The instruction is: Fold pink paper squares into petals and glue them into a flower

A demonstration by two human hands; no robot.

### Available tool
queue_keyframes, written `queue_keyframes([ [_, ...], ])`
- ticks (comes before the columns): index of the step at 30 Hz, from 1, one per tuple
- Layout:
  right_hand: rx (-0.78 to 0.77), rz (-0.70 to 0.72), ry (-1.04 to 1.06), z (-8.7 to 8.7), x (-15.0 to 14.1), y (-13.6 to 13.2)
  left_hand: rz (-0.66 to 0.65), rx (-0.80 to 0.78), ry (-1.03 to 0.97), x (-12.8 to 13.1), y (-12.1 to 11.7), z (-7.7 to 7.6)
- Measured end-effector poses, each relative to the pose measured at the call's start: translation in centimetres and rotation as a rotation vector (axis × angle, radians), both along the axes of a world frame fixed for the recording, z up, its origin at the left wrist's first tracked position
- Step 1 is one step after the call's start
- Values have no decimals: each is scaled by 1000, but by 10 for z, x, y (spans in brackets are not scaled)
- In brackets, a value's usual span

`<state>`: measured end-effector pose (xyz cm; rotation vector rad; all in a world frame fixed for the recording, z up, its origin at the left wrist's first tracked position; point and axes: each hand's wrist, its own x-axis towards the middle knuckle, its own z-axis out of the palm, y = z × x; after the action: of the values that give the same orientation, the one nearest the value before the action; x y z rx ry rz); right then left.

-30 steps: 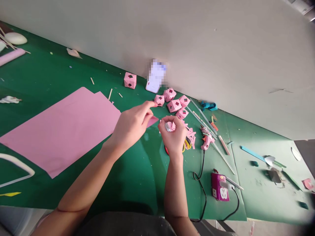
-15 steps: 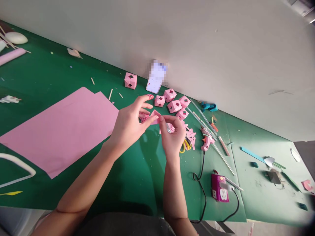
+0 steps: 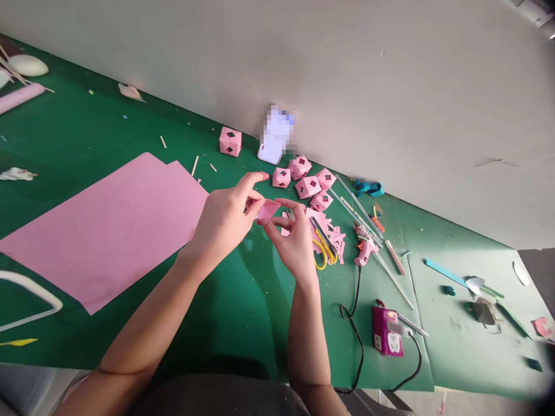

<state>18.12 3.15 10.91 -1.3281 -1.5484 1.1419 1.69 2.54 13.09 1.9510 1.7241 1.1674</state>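
Note:
Between my two hands is a small folded piece of pink paper (image 3: 267, 210). My left hand (image 3: 232, 216) pinches its left side with thumb and fingers, the index finger lifted. On the right edge, my right hand (image 3: 292, 234) closes thumb and fingertips around it. Just beyond stand several folded pink paper shapes with diamond holes (image 3: 307, 188), and another such shape (image 3: 230, 142) sits farther left. Beside my right hand, yellow-handled scissors (image 3: 319, 254) and a utility knife (image 3: 323, 237) lie on pink paper strips (image 3: 337, 236).
Large pink sheets (image 3: 113, 231) cover the left of the green table (image 3: 225, 323). A phone (image 3: 276, 136) leans against the wall. To the right are a pink glue gun (image 3: 366, 248), clear glue sticks (image 3: 392, 277) and a purple power strip (image 3: 385, 332) with black cords.
The pink paper has been turned and now shows a pointed end toward the right. My right hand has shifted left and opened its grip wider, uncovering the scissors and knife.

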Motion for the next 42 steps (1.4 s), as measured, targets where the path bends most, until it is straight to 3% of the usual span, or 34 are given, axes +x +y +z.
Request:
queue_keyframes([
  [7,427,-149,-261,3,8,6,-63,-2,93,1,-3,-1],
  [11,499,-153,-309,2,7,6,-127,11,95,6,-4,0],
  [15,550,-204,-354,2,4,6,-75,7,78,7,-6,1],
  [18,547,-230,-352,4,5,6,-15,7,58,7,-8,1],
  [22,428,-233,-280,3,6,6,8,5,69,8,-7,1],
  [27,350,-344,-248,-2,8,9,108,48,102,0,-6,4],
  [34,344,-111,-166,5,5,5,-18,-13,10,-1,-5,4],
  [39,386,-125,-246,4,4,3,-127,-17,-5,3,-4,3],
  [42,396,-102,-286,3,3,2,-113,25,83,4,-3,2],
])
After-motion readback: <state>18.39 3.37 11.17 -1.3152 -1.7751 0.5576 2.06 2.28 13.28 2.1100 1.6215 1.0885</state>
